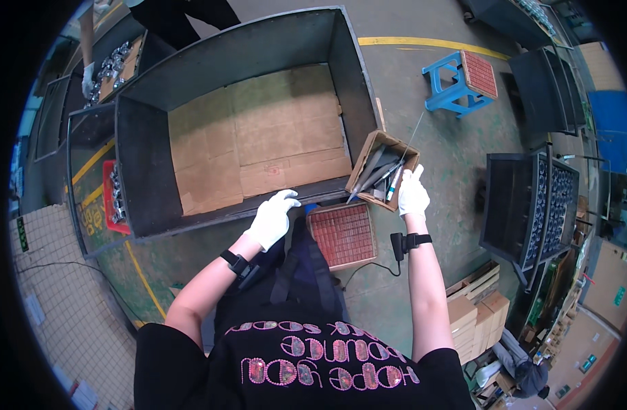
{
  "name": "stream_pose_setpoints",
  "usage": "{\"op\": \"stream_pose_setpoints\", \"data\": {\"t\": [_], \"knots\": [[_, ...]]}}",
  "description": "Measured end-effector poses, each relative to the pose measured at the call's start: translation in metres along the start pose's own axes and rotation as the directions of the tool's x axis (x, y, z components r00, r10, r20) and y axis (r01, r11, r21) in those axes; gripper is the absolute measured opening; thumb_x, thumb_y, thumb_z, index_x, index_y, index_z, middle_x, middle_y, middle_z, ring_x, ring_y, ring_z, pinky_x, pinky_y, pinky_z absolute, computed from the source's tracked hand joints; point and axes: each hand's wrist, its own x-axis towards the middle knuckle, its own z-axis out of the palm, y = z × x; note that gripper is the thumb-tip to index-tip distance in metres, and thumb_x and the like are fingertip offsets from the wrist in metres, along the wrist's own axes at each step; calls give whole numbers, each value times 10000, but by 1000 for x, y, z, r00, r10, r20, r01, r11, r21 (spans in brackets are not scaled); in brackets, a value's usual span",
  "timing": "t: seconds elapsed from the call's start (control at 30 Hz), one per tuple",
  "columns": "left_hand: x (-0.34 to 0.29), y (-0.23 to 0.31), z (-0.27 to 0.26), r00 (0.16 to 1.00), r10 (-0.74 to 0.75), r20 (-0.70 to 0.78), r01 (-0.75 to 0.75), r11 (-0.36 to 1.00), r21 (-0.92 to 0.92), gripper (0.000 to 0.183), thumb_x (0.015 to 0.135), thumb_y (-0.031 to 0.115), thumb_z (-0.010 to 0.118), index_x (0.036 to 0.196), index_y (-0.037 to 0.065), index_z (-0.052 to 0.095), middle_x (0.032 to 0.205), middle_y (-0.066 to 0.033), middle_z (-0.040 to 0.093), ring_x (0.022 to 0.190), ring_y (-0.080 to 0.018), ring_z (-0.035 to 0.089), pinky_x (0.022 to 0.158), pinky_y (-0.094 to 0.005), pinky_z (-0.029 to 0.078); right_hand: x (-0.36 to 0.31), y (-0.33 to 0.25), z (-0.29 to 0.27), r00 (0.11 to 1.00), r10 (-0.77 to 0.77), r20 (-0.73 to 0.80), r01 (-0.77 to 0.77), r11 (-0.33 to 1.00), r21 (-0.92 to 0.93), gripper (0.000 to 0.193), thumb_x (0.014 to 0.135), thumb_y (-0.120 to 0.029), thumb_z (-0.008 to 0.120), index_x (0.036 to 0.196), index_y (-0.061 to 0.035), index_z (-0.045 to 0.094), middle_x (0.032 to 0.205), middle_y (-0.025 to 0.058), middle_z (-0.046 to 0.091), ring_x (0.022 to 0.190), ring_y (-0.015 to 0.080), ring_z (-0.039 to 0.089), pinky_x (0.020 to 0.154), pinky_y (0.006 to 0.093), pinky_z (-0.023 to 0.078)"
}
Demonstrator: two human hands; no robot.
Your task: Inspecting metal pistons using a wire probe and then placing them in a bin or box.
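Observation:
My left hand (276, 220), in a white glove, is at the near rim of a big dark metal bin (245, 48). Its fingers are extended and slightly curved, with nothing visible in them. White-gloved too, my right hand (414, 195) holds the right side of a small cardboard box (366, 152); part of the grip is hidden. Inside that tilted box, against the bin's near right corner, lie several long grey tools (375, 171) and a white marker-like stick (395, 183). Flattened cardboard (259, 137) lines the bin's floor.
A stool with a red woven top (342, 234) stands just before the bin. Farther right are a blue stool (457, 85) and a dark rack of metal parts (532, 208). Cardboard cartons (477, 318) sit lower right. At the far left, another person's gloved hand (88, 82) is beside shiny parts.

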Motion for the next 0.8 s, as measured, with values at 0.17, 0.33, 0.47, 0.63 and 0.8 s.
{"op": "stream_pose_setpoints", "data": {"t": [0.17,0.33,0.47,0.63,0.8], "knots": [[-16,-6,-13,1000,-10,-18,11,999,48,338,813,-40,523,1081,61,703,1306,-184,646,1183,-397,632,964,-462,543,-18,-41,-18,990,143,-16,-143,989,-32,781,983,-593,517,1468,12,423,1111,272,722,1006,425,718,864,531,564],[-16,-9,-16,998,32,-60,-30,999,40,375,765,-50,532,1071,82,703,1275,-174,653,1065,-407,670,883,-473,569,4,13,22,990,58,130,-75,989,128,421,936,-407,616,1097,-26,696,1096,248,727,1062,425,695,923,494,551],[-20,-23,-23,988,142,-53,-138,988,72,363,786,-45,523,1069,103,695,1264,-153,660,1014,-391,684,811,-475,571,-11,12,39,997,74,0,-73,984,161,318,942,-351,600,991,-55,705,1038,229,723,1014,427,689,895,503,546],[19,-24,-47,979,163,126,-171,983,60,372,777,-85,556,1054,97,725,1238,-136,688,1110,-380,675,917,-451,568,-88,1,46,933,351,-75,-302,882,362,330,973,-364,560,924,-57,671,953,228,710,927,437,687,826,537,539],[26,-77,-40,861,431,270,-451,892,14,400,780,-119,555,1085,96,698,1205,-152,695,1104,-383,681,940,-433,561,-234,-18,106,823,568,-29,-481,723,497,320,965,-361,568,883,-78,693,892,192,726,862,399,707,807,514,555]]}}
